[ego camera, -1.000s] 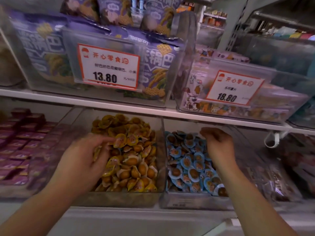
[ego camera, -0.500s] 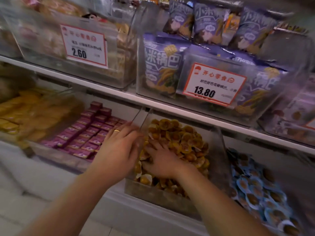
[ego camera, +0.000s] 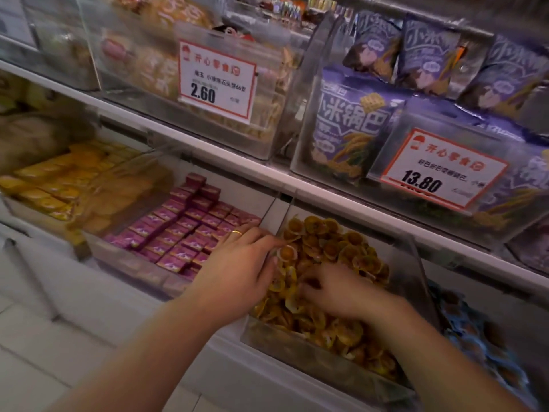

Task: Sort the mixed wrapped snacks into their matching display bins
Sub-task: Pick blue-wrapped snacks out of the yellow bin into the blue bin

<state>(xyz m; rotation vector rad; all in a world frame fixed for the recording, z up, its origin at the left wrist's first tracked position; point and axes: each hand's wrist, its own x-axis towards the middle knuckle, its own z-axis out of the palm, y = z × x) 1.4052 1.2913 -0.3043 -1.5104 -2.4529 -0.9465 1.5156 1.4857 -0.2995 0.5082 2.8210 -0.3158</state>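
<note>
A clear bin [ego camera: 312,356] on the lower shelf holds a heap of yellow wrapped snacks [ego camera: 341,248]. My left hand [ego camera: 237,272], with a ring on it, reaches over the bin's left wall. Its fingertips pinch one yellow wrapped snack [ego camera: 287,253]. My right hand [ego camera: 335,289] lies palm down inside the same bin, its fingers curled into the heap. Blur and the pile hide what those fingers hold. To the right sits a bin of blue wrapped snacks [ego camera: 475,337].
A bin of pink boxes [ego camera: 178,233] stands just left of my left hand, with yellow packets [ego camera: 53,179] further left. The upper shelf carries purple snack bags [ego camera: 350,126] and price tags reading 2.60 [ego camera: 217,78] and 13.80 [ego camera: 439,171]. White floor tiles lie at the lower left.
My view swung left from the blue bin to the yellow bin. My right hand moved from the blue snacks into the yellow heap. My left hand stayed at that bin's left side.
</note>
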